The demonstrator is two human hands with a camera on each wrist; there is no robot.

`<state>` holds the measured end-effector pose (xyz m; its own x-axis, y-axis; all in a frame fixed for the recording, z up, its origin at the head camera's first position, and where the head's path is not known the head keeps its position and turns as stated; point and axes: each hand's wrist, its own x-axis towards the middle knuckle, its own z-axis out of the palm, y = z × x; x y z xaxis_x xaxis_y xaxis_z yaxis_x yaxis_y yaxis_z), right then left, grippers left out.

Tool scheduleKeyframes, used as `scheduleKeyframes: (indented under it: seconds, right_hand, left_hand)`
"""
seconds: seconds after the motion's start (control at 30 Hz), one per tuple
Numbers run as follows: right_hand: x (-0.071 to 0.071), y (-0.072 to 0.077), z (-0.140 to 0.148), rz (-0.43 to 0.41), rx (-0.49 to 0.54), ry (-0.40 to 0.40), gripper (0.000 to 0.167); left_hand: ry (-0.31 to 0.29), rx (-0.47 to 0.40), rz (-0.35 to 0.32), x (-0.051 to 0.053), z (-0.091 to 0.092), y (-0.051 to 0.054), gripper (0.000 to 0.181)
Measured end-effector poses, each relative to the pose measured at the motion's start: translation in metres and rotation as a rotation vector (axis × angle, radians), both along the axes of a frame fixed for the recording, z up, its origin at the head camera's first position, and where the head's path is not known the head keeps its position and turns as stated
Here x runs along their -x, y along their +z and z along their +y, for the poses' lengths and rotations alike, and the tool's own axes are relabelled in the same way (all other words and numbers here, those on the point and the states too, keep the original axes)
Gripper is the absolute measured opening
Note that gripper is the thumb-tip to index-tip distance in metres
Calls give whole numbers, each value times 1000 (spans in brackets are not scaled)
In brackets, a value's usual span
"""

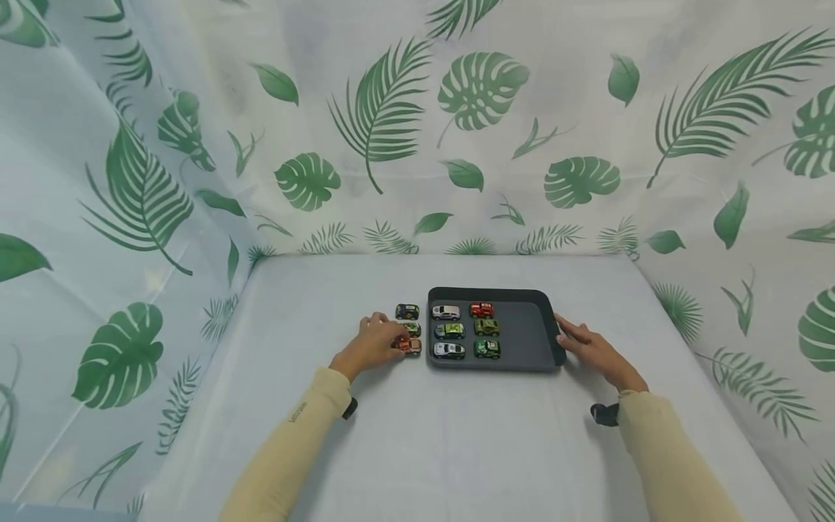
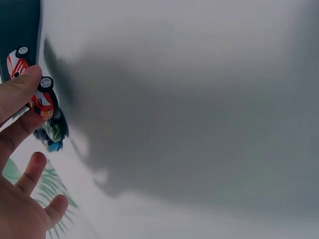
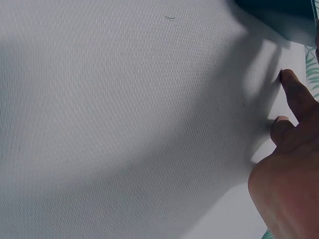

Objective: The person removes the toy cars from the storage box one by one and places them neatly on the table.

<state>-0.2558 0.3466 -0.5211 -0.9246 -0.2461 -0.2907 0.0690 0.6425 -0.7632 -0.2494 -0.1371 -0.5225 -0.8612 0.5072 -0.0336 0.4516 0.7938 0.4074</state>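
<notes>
My left hand [image 1: 372, 344] pinches an orange-red toy car [image 1: 409, 346] between thumb and fingers, left of the dark grey tray [image 1: 528, 337]. In the left wrist view, the red car [image 2: 44, 103] with its wheels shows between the thumb and a finger. Just behind it stand a green toy car [image 1: 412, 330], partly covered by the fingers, and a dark toy car [image 1: 407, 312]. At the tray's right wall rests my right hand [image 1: 596, 353], fingers extended against the outside. The right wrist view catches a tray corner [image 3: 289, 22] above those fingers.
Inside the tray, several toy cars stand in two columns on the left, among them a red car [image 1: 482, 310] and a silver one [image 1: 449, 351]. A white cloth [image 1: 450, 442] covers the table. Leaf-printed curtains [image 1: 404, 145] enclose the back and sides.
</notes>
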Motion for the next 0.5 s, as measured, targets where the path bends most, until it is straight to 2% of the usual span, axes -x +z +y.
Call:
scheduleKeyframes:
  seconds: [0.3,0.5]
  right_hand:
    - [-2,-1,1,-3,14,-15,73]
    - [-4,1,-1,0,29,-29,72]
  left_hand:
    - [11,7,0,-7,8,-6,30]
    - [39,-11,-9,-7,5,-10,35]
